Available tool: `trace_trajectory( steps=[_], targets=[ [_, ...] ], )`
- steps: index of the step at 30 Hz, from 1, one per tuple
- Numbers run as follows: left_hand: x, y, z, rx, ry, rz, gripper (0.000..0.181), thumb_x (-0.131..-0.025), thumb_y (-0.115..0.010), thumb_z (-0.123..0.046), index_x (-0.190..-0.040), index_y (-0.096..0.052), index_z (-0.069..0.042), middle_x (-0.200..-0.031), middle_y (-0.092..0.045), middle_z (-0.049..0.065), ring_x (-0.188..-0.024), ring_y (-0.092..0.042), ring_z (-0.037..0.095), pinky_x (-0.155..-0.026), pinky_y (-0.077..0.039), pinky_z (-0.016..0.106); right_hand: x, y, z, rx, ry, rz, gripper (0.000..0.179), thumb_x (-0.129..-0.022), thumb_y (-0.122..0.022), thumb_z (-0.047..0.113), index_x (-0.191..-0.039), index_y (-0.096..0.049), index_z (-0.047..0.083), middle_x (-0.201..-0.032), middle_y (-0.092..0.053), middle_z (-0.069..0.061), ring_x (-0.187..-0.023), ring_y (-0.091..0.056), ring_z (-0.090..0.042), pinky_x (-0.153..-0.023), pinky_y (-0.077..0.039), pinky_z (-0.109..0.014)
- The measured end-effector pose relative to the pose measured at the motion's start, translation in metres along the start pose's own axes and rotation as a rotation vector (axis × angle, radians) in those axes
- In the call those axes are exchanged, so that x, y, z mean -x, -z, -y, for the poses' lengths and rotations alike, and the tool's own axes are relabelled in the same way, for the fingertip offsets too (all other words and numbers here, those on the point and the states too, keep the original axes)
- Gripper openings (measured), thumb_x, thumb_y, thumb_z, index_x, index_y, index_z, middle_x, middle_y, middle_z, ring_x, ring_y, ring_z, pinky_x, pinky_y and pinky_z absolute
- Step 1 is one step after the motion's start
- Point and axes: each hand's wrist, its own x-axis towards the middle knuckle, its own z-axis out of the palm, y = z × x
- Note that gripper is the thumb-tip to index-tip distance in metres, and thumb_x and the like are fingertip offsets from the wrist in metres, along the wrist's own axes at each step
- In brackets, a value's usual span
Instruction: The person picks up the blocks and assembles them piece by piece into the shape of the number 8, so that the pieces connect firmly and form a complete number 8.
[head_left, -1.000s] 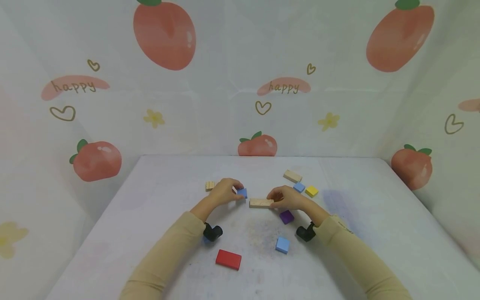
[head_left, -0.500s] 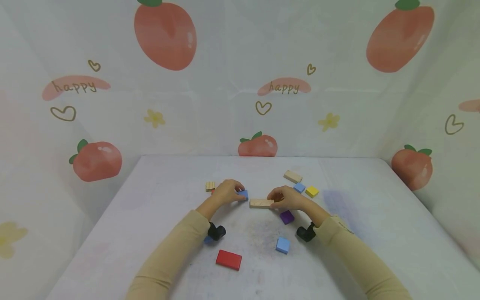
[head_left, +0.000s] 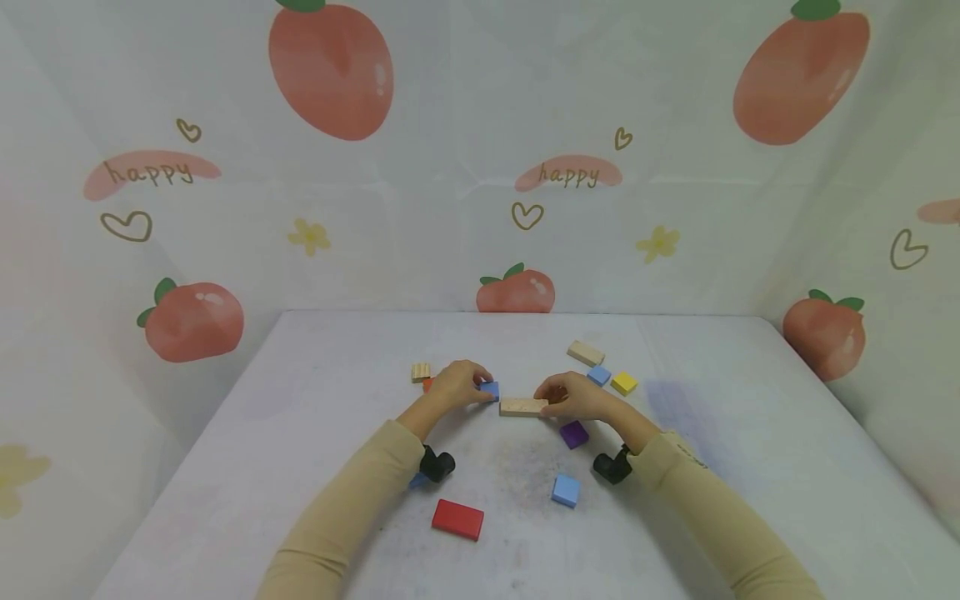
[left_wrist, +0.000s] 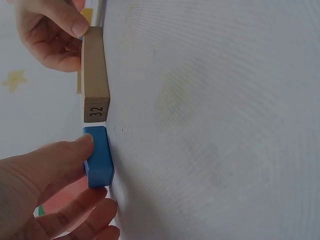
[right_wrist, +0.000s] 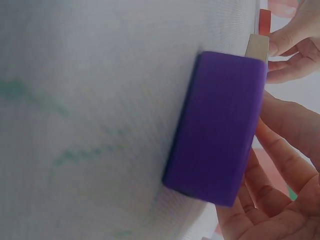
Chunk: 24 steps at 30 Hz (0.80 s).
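Note:
My left hand (head_left: 456,384) pinches a small blue block (head_left: 491,389) between thumb and fingers, low over the table. Just to its right lies a long plain wooden block (head_left: 521,407), whose end reads "32" in the left wrist view. A narrow gap separates the wooden block (left_wrist: 95,70) from the blue block (left_wrist: 99,157) there. The thumb and fingers of my right hand (head_left: 576,395) grip the wooden block's right end. Close below that hand lies a purple block (head_left: 574,433); in the right wrist view the purple block (right_wrist: 217,127) hides part of the wooden one.
Behind my right hand lie a wooden block (head_left: 585,352), a light blue block (head_left: 598,375) and a yellow block (head_left: 623,383). A ridged wooden piece (head_left: 421,372) sits beyond my left wrist. Nearer are a red block (head_left: 458,519) and another light blue block (head_left: 566,490).
My left hand has shifted slightly right and nearer with the blue block, narrowing the gap to the wooden block. An orange-red piece behind that hand has come into view. My right hand stays put.

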Motion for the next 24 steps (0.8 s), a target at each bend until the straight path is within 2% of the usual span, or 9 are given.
trace_trajectory(
  steps=[8, 24],
  targets=[
    [0.0009, -0.0007, -0.0014, -0.003, -0.01, 0.006, 0.03, -0.08, -0.073, -0.024, -0.108, -0.07, -0.013, -0.105, -0.069, 0.01, -0.093, -0.062, 0.02, -0.079, -0.05, 0.032, -0.0003, 0.0005, 0.0008, 0.0, -0.013, 0.006, 0.021, -0.084, -0.067, 0.013, -0.103, -0.065, 0.004, -0.102, -0.066, -0.011, -0.094, -0.061, -0.019, -0.084, -0.051, -0.035],
    [0.0006, -0.002, 0.0004, 0.017, -0.011, 0.0, 0.031, -0.08, -0.073, -0.025, -0.108, -0.07, -0.013, -0.105, -0.069, 0.01, -0.095, -0.062, 0.021, -0.08, -0.05, 0.033, 0.0001, 0.0007, -0.0005, 0.015, 0.013, 0.005, 0.022, -0.085, -0.067, 0.014, -0.104, -0.066, 0.003, -0.102, -0.067, -0.012, -0.095, -0.062, -0.021, -0.083, -0.051, -0.035]
  ],
)
